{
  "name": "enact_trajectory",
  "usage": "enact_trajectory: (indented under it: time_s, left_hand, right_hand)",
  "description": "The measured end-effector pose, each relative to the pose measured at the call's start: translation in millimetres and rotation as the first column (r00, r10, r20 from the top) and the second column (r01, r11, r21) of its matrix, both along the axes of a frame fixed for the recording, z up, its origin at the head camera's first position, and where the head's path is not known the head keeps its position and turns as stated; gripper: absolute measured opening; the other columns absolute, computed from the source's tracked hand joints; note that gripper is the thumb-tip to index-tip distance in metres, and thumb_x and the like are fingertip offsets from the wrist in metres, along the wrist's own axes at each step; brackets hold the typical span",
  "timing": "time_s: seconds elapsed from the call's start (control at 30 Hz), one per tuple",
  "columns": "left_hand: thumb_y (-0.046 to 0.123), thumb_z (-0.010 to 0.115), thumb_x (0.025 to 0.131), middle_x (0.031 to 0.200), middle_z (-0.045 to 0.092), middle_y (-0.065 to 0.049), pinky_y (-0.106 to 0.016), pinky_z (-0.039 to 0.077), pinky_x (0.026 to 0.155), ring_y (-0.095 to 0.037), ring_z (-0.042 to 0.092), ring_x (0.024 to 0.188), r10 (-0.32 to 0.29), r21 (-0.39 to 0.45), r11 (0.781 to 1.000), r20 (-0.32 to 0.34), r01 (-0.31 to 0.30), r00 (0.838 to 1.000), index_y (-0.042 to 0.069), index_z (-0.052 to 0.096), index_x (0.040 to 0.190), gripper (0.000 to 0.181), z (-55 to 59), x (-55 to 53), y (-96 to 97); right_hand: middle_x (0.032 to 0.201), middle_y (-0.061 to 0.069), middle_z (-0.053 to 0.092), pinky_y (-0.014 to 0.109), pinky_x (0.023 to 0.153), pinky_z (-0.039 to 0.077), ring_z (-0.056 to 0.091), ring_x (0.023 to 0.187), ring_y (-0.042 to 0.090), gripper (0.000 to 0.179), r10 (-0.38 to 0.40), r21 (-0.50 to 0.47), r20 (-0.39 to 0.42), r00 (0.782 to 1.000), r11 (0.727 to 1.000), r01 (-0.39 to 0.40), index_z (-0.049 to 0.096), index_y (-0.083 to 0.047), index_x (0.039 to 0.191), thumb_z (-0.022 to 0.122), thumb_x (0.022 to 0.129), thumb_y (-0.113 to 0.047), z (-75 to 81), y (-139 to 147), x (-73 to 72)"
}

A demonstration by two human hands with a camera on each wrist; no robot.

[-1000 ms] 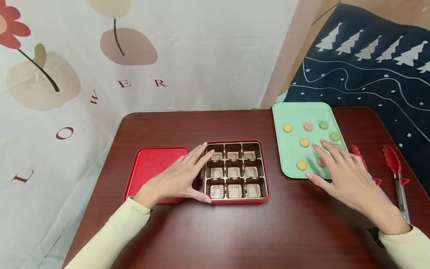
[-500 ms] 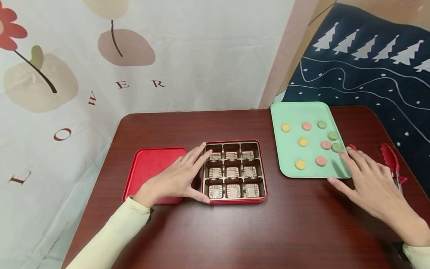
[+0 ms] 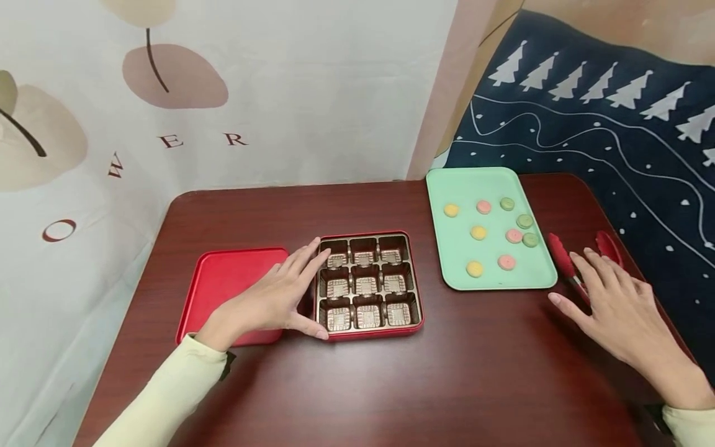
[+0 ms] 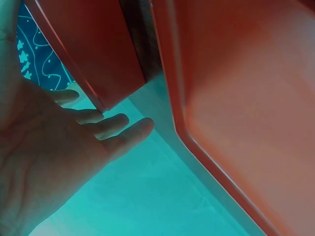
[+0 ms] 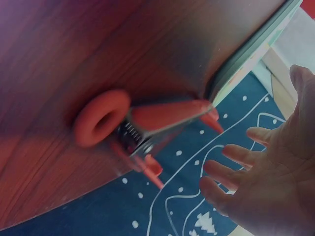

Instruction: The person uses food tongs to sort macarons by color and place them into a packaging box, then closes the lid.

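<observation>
My left hand rests against the left side of a red box, fingers spread and thumb at its near corner. A brown-gold insert divides the box into several square compartments, all bare. In the left wrist view the fingertips lie along the red box wall. My right hand hovers with spread fingers over red-tipped tongs, covering part of them. The right wrist view shows those tongs, blurred, with a gap between them and the hand.
Left of the box lies a red lid, partly behind my left hand. A mint-green tray at right holds small yellow, pink and green macarons, such as a pink macaron. Dark cloth hangs beyond the table's right edge.
My right hand has moved right, from above the macarons to over the tongs. The left hand keeps its place at the box. The head view has turned slightly right.
</observation>
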State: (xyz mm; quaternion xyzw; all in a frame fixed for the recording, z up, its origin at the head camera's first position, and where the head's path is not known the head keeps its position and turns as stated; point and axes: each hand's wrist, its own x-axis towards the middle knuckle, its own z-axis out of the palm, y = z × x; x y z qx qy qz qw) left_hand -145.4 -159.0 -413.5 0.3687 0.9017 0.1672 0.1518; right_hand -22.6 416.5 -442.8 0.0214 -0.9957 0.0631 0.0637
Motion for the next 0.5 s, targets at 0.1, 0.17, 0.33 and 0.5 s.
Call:
enact_trajectory:
  time_s: [0.1, 0.17, 0.33, 0.5]
  left_hand:
    - [0.078, 0.087, 0.074, 0.181, 0.001, -0.018, -0.077, 0.028, 0.117, -0.044, 0.016, 0.163, 0.003, 0.002, 1.0, 0.013, -0.003, 1.0, 0.008, 0.011, 0.175, 0.145, 1.0, 0.3, -0.5]
    - [0.078, 0.088, 0.074, 0.181, 0.001, -0.018, -0.076, 0.028, 0.118, -0.044, 0.017, 0.163, 0.004, 0.004, 1.0, 0.018, -0.004, 1.0, 0.007, 0.011, 0.175, 0.145, 1.3, 0.1, 0.2]
    - [0.075, 0.09, 0.074, 0.181, 0.001, -0.018, -0.076, 0.027, 0.118, -0.044, 0.016, 0.163, 0.0, 0.006, 1.0, 0.017, 0.0, 1.0, 0.007, 0.012, 0.175, 0.145, 2.3, 0.0, 1.2]
    - [0.077, 0.087, 0.075, 0.181, 0.001, -0.018, -0.077, 0.027, 0.117, -0.044, 0.016, 0.163, -0.005, 0.003, 1.0, 0.009, 0.005, 1.0, 0.007, 0.014, 0.175, 0.142, 1.8, 0.1, -0.5]
  right_hand:
    - [0.166, 0.036, 0.029, 0.084, 0.097, 0.025, 0.031, 0.144, 0.06, 0.095, -0.042, 0.016, 0.012, 0.999, 0.999, 0.042, 0.031, 0.003, 0.167, 0.068, 0.103, -0.057, -0.1, 5.2, 2.2]
    - [0.166, 0.037, 0.029, 0.084, 0.097, 0.024, 0.031, 0.143, 0.06, 0.096, -0.072, 0.02, 0.025, 0.997, 0.997, 0.072, 0.03, 0.003, 0.167, 0.067, 0.103, -0.058, -0.2, 9.1, 5.1]
    - [0.167, 0.039, 0.024, 0.084, 0.099, 0.023, 0.028, 0.142, 0.064, 0.098, -0.129, 0.033, 0.054, 0.99, 0.991, 0.128, 0.025, 0.004, 0.168, 0.062, 0.105, -0.062, -3.1, 19.3, 12.3]
    - [0.167, 0.041, 0.021, 0.085, 0.099, 0.023, 0.026, 0.142, 0.066, 0.1, -0.162, 0.042, 0.072, 0.984, 0.986, 0.16, 0.022, 0.005, 0.168, 0.059, 0.106, -0.063, -4.6, 24.6, 14.2]
